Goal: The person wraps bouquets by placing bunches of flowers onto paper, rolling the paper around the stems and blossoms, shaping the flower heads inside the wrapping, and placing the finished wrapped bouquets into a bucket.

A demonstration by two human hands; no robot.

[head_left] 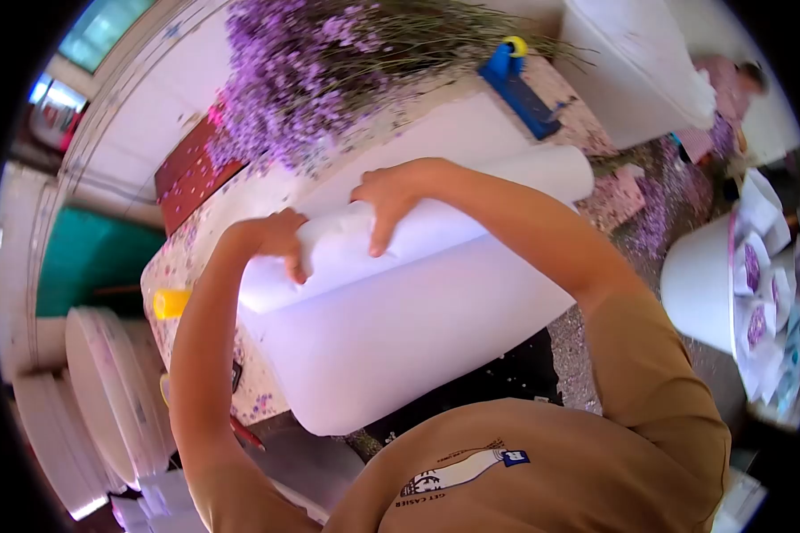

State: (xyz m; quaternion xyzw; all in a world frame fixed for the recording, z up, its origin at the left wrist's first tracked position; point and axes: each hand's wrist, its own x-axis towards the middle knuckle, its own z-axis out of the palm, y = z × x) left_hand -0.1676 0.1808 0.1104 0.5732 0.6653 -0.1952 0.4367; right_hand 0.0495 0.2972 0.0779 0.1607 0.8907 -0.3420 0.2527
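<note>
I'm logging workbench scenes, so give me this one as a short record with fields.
left hand: on the white paper roll, near its left end
right hand: on the same roll, farther right
front: flat white paper sheet spreading toward the person
beyond: long-stemmed purple flowers; blue stand with yellow round top, apparently a tape dispenser
table's left: yellow cylinder
far right: white round bucket with white-wrapped bundles
</note>
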